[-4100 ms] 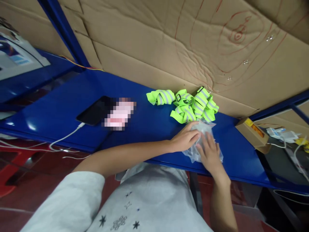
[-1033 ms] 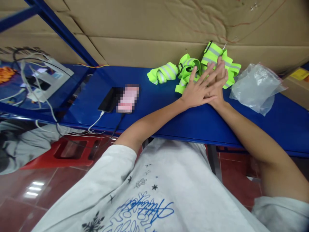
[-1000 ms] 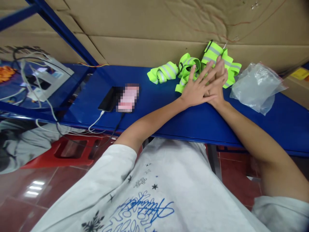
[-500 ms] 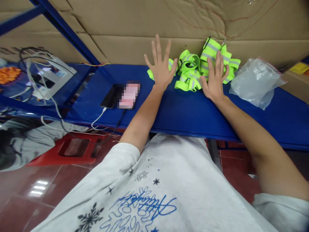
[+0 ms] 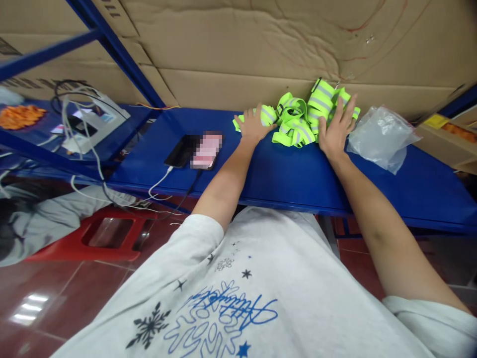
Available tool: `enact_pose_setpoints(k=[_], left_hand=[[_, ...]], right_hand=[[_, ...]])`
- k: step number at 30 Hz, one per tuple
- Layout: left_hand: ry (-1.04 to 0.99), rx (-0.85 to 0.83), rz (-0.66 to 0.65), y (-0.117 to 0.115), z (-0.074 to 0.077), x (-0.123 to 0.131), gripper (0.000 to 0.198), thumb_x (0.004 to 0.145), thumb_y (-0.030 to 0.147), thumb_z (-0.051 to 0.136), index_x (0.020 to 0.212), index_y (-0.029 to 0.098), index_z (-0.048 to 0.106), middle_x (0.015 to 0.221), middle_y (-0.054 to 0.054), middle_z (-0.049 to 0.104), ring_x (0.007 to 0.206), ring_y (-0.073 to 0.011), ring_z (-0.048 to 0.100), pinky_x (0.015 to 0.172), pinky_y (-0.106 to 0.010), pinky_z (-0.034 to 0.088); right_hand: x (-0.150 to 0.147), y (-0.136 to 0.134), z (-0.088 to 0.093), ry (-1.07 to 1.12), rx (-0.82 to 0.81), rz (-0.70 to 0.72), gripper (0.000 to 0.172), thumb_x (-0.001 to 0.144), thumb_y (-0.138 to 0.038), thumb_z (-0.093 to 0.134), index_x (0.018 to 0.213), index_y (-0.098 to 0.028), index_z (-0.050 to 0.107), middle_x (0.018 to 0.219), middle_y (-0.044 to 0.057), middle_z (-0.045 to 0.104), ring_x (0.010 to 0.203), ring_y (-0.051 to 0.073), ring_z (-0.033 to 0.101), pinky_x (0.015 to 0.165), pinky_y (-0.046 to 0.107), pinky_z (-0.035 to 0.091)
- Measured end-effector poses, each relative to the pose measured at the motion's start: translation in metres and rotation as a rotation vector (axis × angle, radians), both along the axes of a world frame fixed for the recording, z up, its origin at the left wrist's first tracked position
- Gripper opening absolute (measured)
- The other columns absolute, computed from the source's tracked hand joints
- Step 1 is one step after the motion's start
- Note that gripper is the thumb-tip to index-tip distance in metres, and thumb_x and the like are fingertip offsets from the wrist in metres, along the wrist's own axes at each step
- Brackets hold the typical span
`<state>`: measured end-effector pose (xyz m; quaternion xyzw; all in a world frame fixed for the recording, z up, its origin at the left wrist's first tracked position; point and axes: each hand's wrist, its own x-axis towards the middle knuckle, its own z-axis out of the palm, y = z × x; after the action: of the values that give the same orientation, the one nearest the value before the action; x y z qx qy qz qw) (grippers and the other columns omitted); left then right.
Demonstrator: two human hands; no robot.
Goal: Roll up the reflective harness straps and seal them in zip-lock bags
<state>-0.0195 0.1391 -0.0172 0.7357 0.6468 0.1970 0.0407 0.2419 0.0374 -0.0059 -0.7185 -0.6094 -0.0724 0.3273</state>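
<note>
A heap of neon yellow-green straps [image 5: 294,134] with grey reflective stripes lies at the back of the blue shelf board, against the cardboard. Some are rolled or looped, and a small black fitting shows among them. Over the heap's left end rests my left hand [image 5: 254,127], fingers apart and slightly bent, partly covering one strap. At the heap's right end my right hand [image 5: 336,130] is spread, its fingers lying across the straps. Neither hand is closed round anything. A clear plastic bag [image 5: 382,139] lies just right of my right hand.
Two phones [image 5: 182,150] with cables lie on the blue shelf [image 5: 294,186] at left. Beyond a blue post [image 5: 124,57] are a white device [image 5: 102,129] with tangled wires and an orange pile [image 5: 21,117]. Another person's sleeve [image 5: 55,214] is near a red stool [image 5: 112,233].
My left hand has come down onto the left end of the straps, its fingers less stretched. My right hand stays spread on the right end. The camera view has shifted slightly.
</note>
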Motion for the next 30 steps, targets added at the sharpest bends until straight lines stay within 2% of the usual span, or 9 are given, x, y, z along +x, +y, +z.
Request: enact_pose_setpoints(k=[4, 7, 11, 17, 22, 30], left_hand=[[-0.002, 0.008, -0.006, 0.0, 0.0, 0.0, 0.095, 0.094, 0.076, 0.047, 0.174, 0.028, 0.03, 0.175, -0.015, 0.043, 0.165, -0.0385, 0.033, 0.139, -0.066, 0.009], [0.0, 0.024, -0.018, -0.002, 0.0, 0.0, 0.087, 0.096, 0.07, 0.048, 0.171, 0.028, 0.038, 0.171, -0.017, 0.047, 0.16, -0.0394, 0.039, 0.137, -0.068, 0.014], [-0.017, 0.03, -0.027, -0.005, 0.002, 0.001, 0.083, 0.098, 0.066, 0.05, 0.17, 0.027, 0.04, 0.169, -0.019, 0.049, 0.158, -0.0413, 0.041, 0.133, -0.07, 0.02], [-0.019, 0.03, -0.03, -0.006, 0.003, 0.0, 0.081, 0.1, 0.065, 0.049, 0.17, 0.026, 0.041, 0.17, -0.018, 0.048, 0.157, -0.0402, 0.041, 0.134, -0.07, 0.019], [-0.016, 0.035, -0.039, -0.005, 0.003, 0.001, 0.076, 0.103, 0.063, 0.044, 0.168, 0.025, 0.043, 0.169, -0.02, 0.049, 0.156, -0.0421, 0.042, 0.132, -0.072, 0.018], [0.002, 0.062, -0.034, -0.008, 0.006, 0.0, 0.071, 0.103, 0.061, 0.048, 0.164, 0.025, 0.049, 0.166, -0.02, 0.054, 0.153, -0.0424, 0.045, 0.129, -0.07, 0.025]], right_hand=[[0.0, 0.001, 0.0, -0.003, -0.029, 0.017, 0.085, 0.112, -0.066, 0.022, 0.178, -0.014, 0.008, 0.187, 0.015, -0.008, 0.175, 0.031, 0.002, 0.137, 0.059, 0.022], [-0.001, 0.001, 0.0, 0.012, -0.046, 0.014, 0.087, 0.11, -0.07, 0.022, 0.178, -0.019, 0.009, 0.187, 0.012, -0.009, 0.174, 0.032, 0.008, 0.137, 0.06, 0.023], [-0.002, 0.005, -0.001, 0.001, -0.096, -0.019, 0.082, 0.11, -0.064, 0.031, 0.178, -0.021, 0.016, 0.188, 0.014, -0.002, 0.173, 0.036, 0.018, 0.135, 0.066, 0.026], [0.002, 0.015, -0.006, -0.027, -0.141, -0.038, 0.078, 0.113, -0.06, 0.03, 0.178, -0.019, 0.019, 0.187, 0.018, 0.008, 0.171, 0.037, 0.026, 0.135, 0.067, 0.024], [0.004, 0.018, -0.008, -0.014, -0.155, -0.043, 0.077, 0.112, -0.06, 0.031, 0.177, -0.02, 0.024, 0.186, 0.018, 0.015, 0.171, 0.036, 0.026, 0.136, 0.067, 0.021], [0.0, 0.016, -0.008, -0.003, -0.142, -0.036, 0.074, 0.113, -0.059, 0.029, 0.176, -0.019, 0.025, 0.185, 0.02, 0.016, 0.17, 0.035, 0.027, 0.135, 0.065, 0.02]])
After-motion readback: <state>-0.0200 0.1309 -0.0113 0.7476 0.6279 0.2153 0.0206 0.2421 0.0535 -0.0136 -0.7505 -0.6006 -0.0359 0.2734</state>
